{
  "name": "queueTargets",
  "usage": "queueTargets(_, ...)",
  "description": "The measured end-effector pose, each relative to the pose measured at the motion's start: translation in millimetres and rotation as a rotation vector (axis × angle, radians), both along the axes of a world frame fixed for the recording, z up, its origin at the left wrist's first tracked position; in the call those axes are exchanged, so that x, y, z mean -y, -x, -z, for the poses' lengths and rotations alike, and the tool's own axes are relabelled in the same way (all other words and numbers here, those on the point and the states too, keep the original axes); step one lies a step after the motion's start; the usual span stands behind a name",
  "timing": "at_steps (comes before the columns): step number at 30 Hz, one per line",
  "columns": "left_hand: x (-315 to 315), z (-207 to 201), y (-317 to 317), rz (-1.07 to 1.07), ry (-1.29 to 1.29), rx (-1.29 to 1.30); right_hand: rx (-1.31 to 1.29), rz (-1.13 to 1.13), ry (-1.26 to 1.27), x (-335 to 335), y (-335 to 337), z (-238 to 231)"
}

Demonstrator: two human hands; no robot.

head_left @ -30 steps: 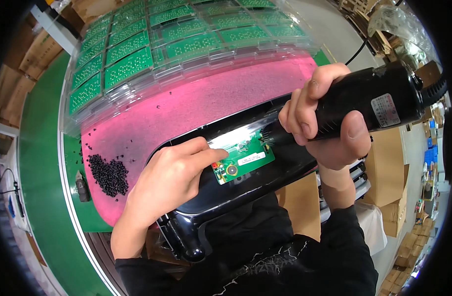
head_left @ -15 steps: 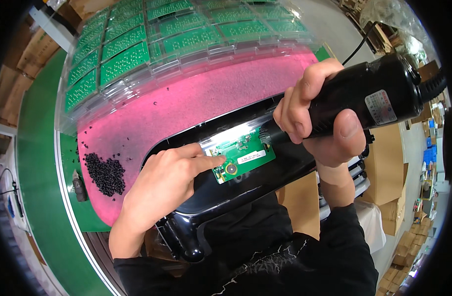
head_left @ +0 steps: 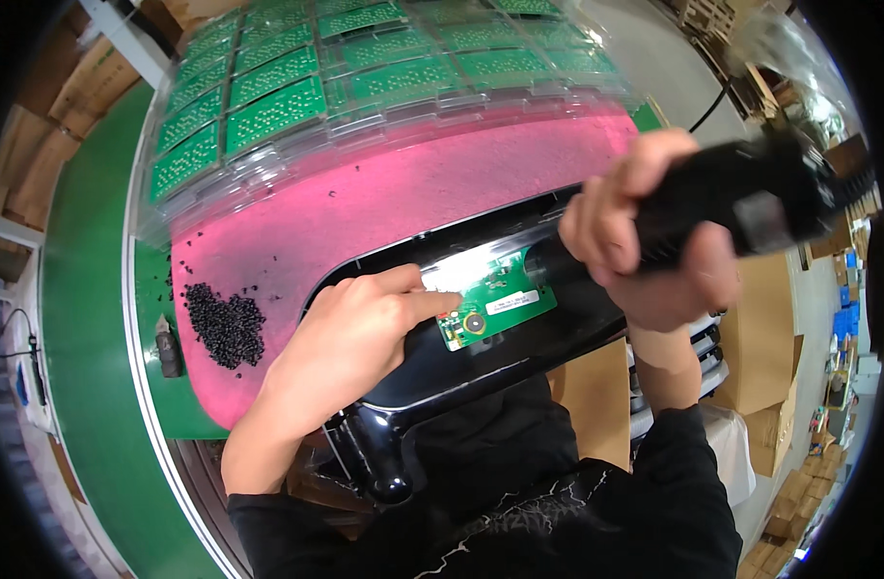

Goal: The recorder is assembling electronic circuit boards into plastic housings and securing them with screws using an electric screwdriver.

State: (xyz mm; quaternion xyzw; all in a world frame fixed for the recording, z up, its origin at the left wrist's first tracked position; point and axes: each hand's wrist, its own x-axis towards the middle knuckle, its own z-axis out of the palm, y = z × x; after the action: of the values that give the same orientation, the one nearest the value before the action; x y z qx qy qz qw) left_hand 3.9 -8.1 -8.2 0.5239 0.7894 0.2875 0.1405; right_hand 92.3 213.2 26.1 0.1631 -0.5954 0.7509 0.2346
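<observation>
A green circuit board (head_left: 515,320) with a white label lies inside a glossy black plastic housing (head_left: 442,381). My left hand (head_left: 341,333) reaches over the housing's left side, its index finger stretched out and pressing on the board's left end. In my right hand (head_left: 645,236), fingers wrapped round it, is a thick black electric screwdriver (head_left: 707,198), tilted. Its narrower front end points at the board's right end, and the tip is hidden. Motion blurs this hand and the tool.
Beyond the housing, a pink mat (head_left: 384,207) bears a heap of small black screws (head_left: 225,333). Clear plastic trays (head_left: 374,143) of green boards stand at the back. A small dark object (head_left: 168,349) lies left of the mat. Cardboard boxes (head_left: 756,338) stand at the right.
The whole view has shifted, so the table and housing appear slightly farther right. My right hand and the screwdriver are now blurred by motion. The left index finger still presses on the board.
</observation>
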Motion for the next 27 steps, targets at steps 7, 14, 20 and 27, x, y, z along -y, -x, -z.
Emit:
queueTargets(7,-13.0,-6.2,-0.9,0.059,-0.468,0.211,-0.259,-0.123,0.183,19.2,-16.7,-34.5)
queueTargets(14,-12.2,-3.8,1.1,0.089,-0.531,0.227,-0.261,-0.090,0.210,29.6,-17.4,-31.3)
queueTargets(20,-13.0,-3.8,2.4,0.158,-0.544,0.220,-0.303,-0.207,0.123,24.4,-13.5,-33.5)
queueTargets(27,-9.1,-6.6,3.2,-0.031,-0.312,0.158,-0.198,-0.211,0.026,23.2,-2.2,-15.0)
